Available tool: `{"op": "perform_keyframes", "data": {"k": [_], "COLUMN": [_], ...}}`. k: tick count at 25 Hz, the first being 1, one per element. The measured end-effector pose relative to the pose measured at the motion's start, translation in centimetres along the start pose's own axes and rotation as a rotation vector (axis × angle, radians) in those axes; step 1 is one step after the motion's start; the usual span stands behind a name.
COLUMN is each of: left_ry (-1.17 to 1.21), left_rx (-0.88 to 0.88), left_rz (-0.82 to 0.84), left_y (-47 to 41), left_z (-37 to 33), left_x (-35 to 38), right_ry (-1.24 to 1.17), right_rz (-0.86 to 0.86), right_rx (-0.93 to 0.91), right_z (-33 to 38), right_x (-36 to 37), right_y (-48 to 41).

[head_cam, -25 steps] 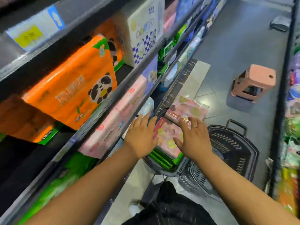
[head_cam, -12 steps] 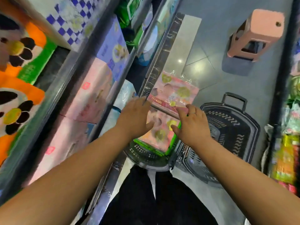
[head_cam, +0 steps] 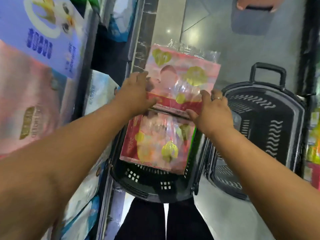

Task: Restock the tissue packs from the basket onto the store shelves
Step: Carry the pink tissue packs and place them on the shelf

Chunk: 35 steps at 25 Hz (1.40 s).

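Two pink tissue packs with gold hearts lie on a black basket [head_cam: 152,186] on the floor below me. My left hand [head_cam: 134,94] grips the left edge of the far pink pack [head_cam: 183,75], and my right hand [head_cam: 211,111] grips that pack's near right corner. The near pink pack [head_cam: 155,142] rests under it in the basket, with a green pack's edge showing at its right side. The store shelves [head_cam: 86,70] run along my left.
The shelves hold a purple pack [head_cam: 41,32], a pink pack [head_cam: 26,104] and blue-white packs [head_cam: 100,94]. A second black basket [head_cam: 263,125] with a handle stands on the floor to the right. A pink stool [head_cam: 256,4] sits farther along the aisle.
My view has tilted down toward the basket. Both hands have slid from the near pack up to the far pack and closed on its edges.
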State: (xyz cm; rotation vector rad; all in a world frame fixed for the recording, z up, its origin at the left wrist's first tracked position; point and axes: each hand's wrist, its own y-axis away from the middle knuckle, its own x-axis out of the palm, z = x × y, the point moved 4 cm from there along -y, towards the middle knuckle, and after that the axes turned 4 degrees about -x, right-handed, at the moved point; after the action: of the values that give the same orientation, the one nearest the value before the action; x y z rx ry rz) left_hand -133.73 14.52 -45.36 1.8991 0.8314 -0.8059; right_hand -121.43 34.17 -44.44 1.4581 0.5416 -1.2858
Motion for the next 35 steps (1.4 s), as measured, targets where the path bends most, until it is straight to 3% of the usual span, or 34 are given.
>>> {"op": "perform_keyframes", "data": {"k": [9, 17, 28, 35], "left_ry": [0.383, 0.535, 0.779, 0.903], "left_rx": [-0.204, -0.189, -0.387, -0.479], "left_rz": [0.048, -0.056, -0.185, -0.602], "left_y": [-8.1, -6.0, 13.7, 31.2], "left_z": [2.8, 1.6, 0.1, -3.7], "left_x": [4.7, 4.5, -4.7, -13.2], "right_ry": [-0.388, -0.692, -0.937, -0.897], "right_rz": [-0.073, -0.197, -0.075, -0.06], "right_rx": [0.299, 0.303, 0.184, -0.225], "right_z": [-2.2, -2.5, 2.1, 6.3], "right_x": [6.2, 6.4, -6.1, -16.8], "right_y": [-5.9, -5.2, 7.8, 16.3]}}
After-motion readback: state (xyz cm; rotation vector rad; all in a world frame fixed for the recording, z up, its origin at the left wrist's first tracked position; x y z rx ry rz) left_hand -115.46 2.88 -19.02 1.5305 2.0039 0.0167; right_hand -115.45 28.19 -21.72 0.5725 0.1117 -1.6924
